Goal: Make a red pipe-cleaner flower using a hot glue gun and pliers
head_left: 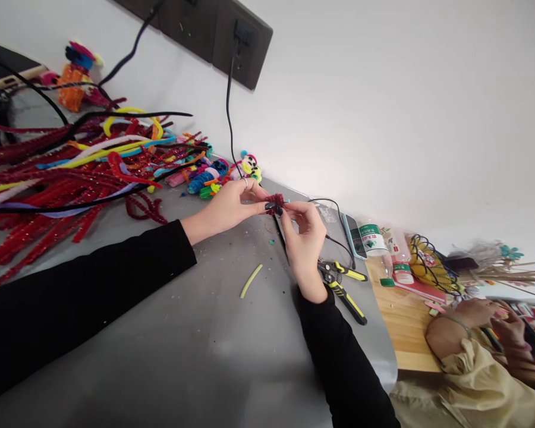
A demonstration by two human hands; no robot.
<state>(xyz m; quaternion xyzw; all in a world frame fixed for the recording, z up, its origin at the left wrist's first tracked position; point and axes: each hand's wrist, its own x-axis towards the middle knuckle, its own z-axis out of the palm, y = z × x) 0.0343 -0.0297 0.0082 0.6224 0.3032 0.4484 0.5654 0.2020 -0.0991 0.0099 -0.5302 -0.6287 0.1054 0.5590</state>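
1. Centrally, a small dark-red pipe-cleaner bundle (275, 198) is pinched between the hands, above the gray tabletop (232, 356) and close to its wall-side edge.
2. The left hand (225, 209) grips the bundle from its left side, thumb and fingertips closed on it; a ring shows on one finger.
3. The right hand (307, 241) grasps it from the right, with thumb and index fingertip meeting at the bundle.
4. Below the bundle, a short yellow-green strip (251, 282) lies loose between the two forearms.
5. Just right of the right wrist are wire strippers (346, 302) with black-and-yellow handles; a phone (353, 236) lies beyond them.
6. Just behind the left hand sits a blue pipe-cleaner figure (204, 178), and farther left spreads a heap of mostly red pipe cleaners (89, 193).
7. At far right, past the plastic bottles (374, 241), another person's khaki sleeve (481, 380) shows.
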